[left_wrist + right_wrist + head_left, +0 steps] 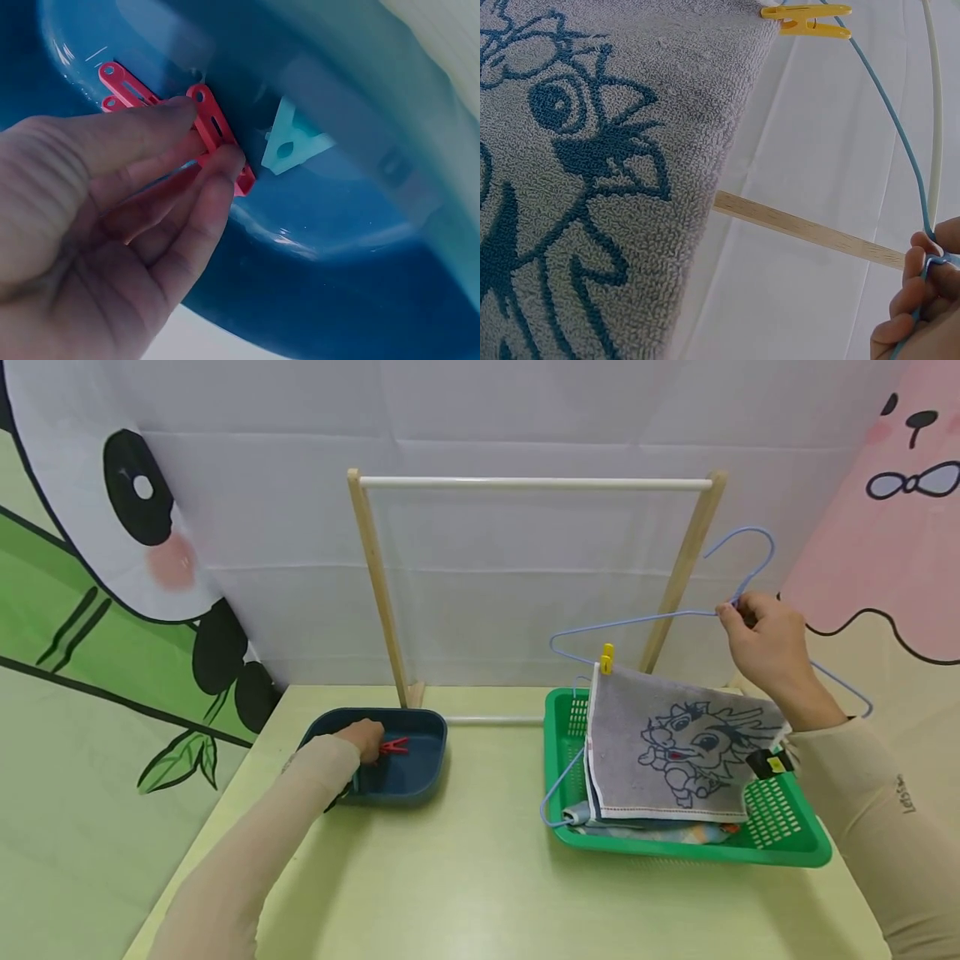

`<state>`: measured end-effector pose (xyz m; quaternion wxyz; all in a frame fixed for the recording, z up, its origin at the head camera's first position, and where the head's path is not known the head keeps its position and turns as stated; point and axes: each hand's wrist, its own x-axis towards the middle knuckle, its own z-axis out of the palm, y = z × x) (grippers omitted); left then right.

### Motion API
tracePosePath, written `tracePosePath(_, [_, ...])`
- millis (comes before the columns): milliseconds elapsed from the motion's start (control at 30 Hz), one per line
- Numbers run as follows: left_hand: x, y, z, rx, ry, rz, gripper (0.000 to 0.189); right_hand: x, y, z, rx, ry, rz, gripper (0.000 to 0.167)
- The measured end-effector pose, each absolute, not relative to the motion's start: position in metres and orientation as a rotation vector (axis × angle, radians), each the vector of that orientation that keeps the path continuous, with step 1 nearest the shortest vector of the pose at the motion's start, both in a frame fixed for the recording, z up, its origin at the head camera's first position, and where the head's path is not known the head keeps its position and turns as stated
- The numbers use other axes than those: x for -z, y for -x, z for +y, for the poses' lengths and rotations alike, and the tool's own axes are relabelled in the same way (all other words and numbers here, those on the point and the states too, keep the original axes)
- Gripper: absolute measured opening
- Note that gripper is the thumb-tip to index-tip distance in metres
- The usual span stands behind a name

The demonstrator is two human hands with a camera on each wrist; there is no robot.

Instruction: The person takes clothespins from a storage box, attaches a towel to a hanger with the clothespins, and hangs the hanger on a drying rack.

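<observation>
My left hand (362,740) reaches down into a dark blue basin (420,777). In the left wrist view its thumb and fingers pinch a red clothespin (212,120). Another red clothespin (124,84) lies behind the thumb, and a teal clothespin (291,144) is to the right. My right hand (772,647) grips a blue wire hanger (637,622) just below its hook. From the hanger a grey towel (630,735) with a blue dragon drawing hangs tilted over the green basket (810,847). A yellow clothespin (607,658) fastens the towel's left corner.
Behind the basin and basket stands a wooden rack with a white top rail (532,483). Folded cloths (675,833) and another hanger (551,797) lie in the basket. A printed sheet (487,410) backs the pale green table (480,877).
</observation>
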<state>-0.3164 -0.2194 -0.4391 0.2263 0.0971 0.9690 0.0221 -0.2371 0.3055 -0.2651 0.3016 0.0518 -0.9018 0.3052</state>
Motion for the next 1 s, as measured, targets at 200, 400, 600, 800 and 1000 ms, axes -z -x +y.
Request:
tracePosePath(200, [0.44,0.3153,-0.2195,-0.063,-0.3,2.679,0.005,0.2654,0.2372,0.303,-0.802,-0.158,-2.376,0.032])
tracePosePath(400, [0.4399,0.3164,-0.2198,-0.082,-0.306,2.705,0.004,0.2656,0.2372,0.3028,-0.8,-0.154,-2.387,0.033])
tracePosePath(600, [0.4397,0.3172,-0.2215,-0.123,-0.314,2.757,0.009,0.2658,0.2376,0.3026,-0.792,-0.146,-2.396,0.033])
tracePosePath(800, [0.44,0.3166,-0.2224,-0.131,-0.32,2.81,0.012,0.2663,0.2381,0.3016,-0.781,-0.148,-2.407,0.033])
tracePosePath(1000, [0.4403,0.317,-0.2229,-0.105,-0.324,2.827,0.013,0.2664,0.2396,0.3019,-0.775,-0.151,-2.413,0.033])
